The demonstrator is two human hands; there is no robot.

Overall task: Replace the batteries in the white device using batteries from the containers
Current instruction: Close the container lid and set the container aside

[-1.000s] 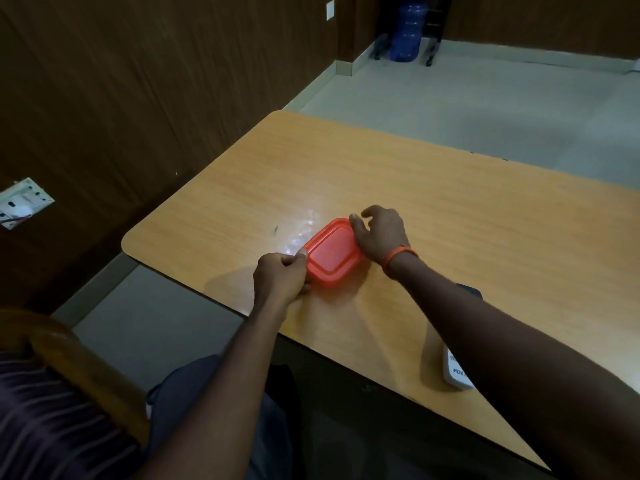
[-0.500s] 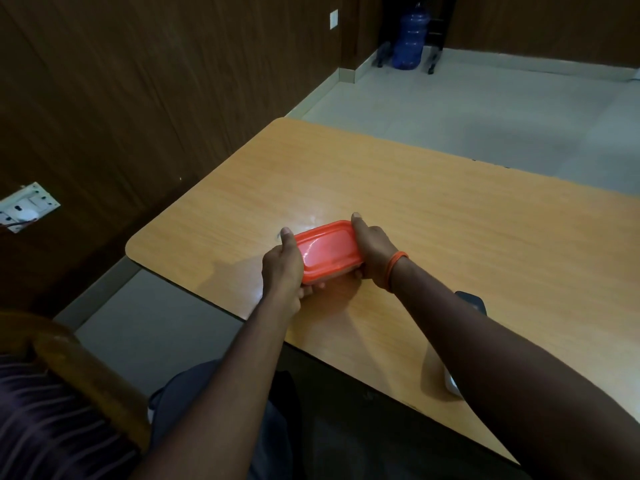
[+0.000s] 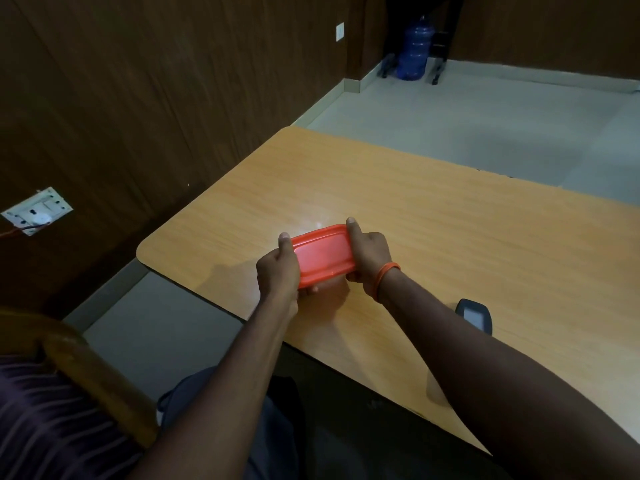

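Here, both hands grip one red-lidded container above the wooden table, a little left of the picture's middle. The left hand clamps its short end at the 9 o'clock side, thumb laid up along the lid's edge and fingers curled under the base, where a few fingertips show beneath the near rim. The right hand clamps the opposite short end at 3 o'clock in the same way, thumb pointing toward 12 o'clock along the lid's edge. The container is tilted so its lid faces back toward the camera, and its near edge seems raised off the tabletop, with a shadow below it; whether the far edge touches the wood cannot be told. The lid is on. Nothing of the contents shows.

An orange band circles the right wrist. At about 4 o'clock from the container, near the table's front edge, a dark item with a pale grey face lies partly hidden behind the right forearm; what it is cannot be told.

Beyond the table, toward 12 o'clock, a blue water jug stands on the pale floor against the dark wood-panelled wall. A white switch plate is fixed on the wall at 9 o'clock. At 7 o'clock a wooden chair arm curves past striped fabric.
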